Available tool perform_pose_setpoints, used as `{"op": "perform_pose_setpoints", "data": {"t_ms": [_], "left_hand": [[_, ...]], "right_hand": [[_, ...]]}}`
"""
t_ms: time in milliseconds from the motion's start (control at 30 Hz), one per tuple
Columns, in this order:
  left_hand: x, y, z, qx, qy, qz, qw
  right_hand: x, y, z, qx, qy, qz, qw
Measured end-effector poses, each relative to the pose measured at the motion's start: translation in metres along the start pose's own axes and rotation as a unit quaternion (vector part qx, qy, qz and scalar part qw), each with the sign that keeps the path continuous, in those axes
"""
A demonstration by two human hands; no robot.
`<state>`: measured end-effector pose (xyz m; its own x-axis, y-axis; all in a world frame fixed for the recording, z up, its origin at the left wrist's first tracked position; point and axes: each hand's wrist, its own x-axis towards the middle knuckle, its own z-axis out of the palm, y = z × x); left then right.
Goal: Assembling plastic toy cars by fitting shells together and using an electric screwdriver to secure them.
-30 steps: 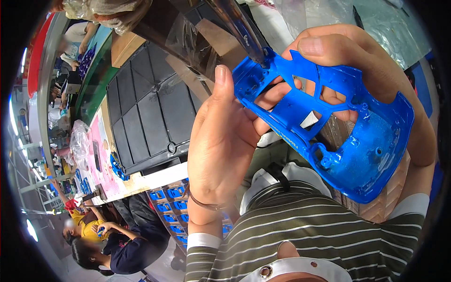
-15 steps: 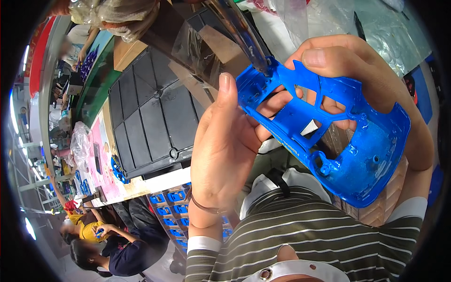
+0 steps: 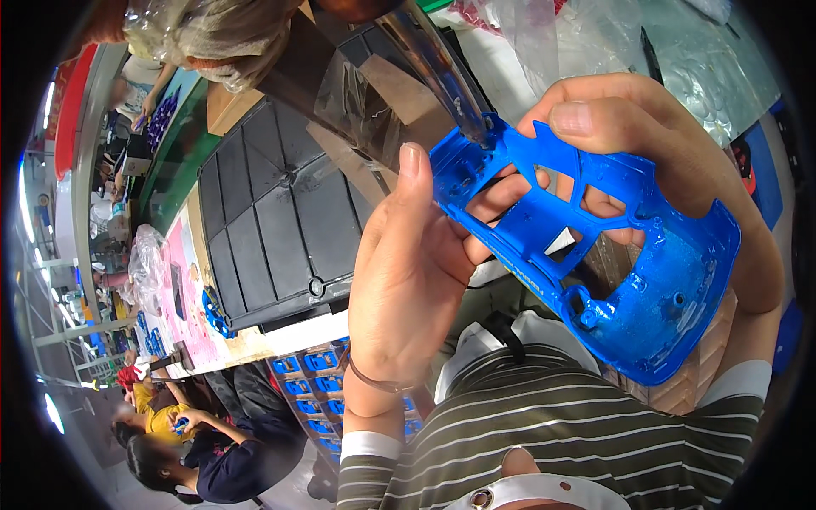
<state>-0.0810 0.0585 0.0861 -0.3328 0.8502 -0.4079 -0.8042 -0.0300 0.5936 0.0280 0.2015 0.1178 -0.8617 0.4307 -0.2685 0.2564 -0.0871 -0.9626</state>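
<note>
A glossy blue plastic shell (image 3: 595, 255) with cut-out openings, shaped like a toy car body, is held up close in front of me with its hollow inside facing me. My left hand (image 3: 408, 272) grips its left end, thumb raised along the edge and fingers showing through the openings. My right hand (image 3: 671, 161) wraps over its top and right side, thumb on the upper rim. A clear plastic strip or tube (image 3: 438, 72) touches the shell's top left corner.
A black ribbed crate lid (image 3: 272, 229) lies on the bench to the left. Clear plastic bags (image 3: 204, 34) sit above. Trays of small blue parts (image 3: 310, 374) stand below the bench edge. Other seated people (image 3: 195, 442) work at the lower left.
The blue shell has shifted slightly up and to the right in both hands, and the left thumb has straightened along its edge.
</note>
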Motion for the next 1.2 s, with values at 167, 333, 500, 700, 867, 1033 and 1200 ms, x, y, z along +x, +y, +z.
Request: {"op": "perform_pose_setpoints", "data": {"t_ms": [167, 333, 500, 700, 867, 1033, 1200], "left_hand": [[0.002, -0.001, -0.001, 0.003, 0.0, 0.006, 1.0], [0.003, 0.0, -0.004, 0.009, -0.013, 0.0, 1.0], [0.006, -0.002, 0.002, 0.028, 0.011, 0.071, 0.997], [0.005, 0.0, -0.001, 0.034, -0.018, 0.093, 0.995], [0.011, 0.004, -0.006, 0.071, -0.037, 0.045, 0.996], [0.006, -0.001, -0.005, 0.03, -0.065, 0.057, 0.996], [0.004, -0.001, -0.004, 0.016, -0.062, 0.045, 0.997]], "right_hand": [[0.0, -0.004, -0.002, -0.002, -0.012, -0.005, 1.0], [0.002, 0.004, -0.002, 0.012, -0.005, -0.045, 0.999], [0.0, -0.004, 0.002, 0.013, 0.008, -0.028, 0.999], [0.005, -0.005, -0.001, -0.014, -0.016, -0.017, 1.0], [0.013, 0.01, -0.01, -0.01, -0.046, -0.038, 0.998], [0.008, 0.009, -0.01, -0.054, -0.057, -0.088, 0.993], [0.005, 0.005, -0.005, -0.002, -0.047, -0.057, 0.997]]}}
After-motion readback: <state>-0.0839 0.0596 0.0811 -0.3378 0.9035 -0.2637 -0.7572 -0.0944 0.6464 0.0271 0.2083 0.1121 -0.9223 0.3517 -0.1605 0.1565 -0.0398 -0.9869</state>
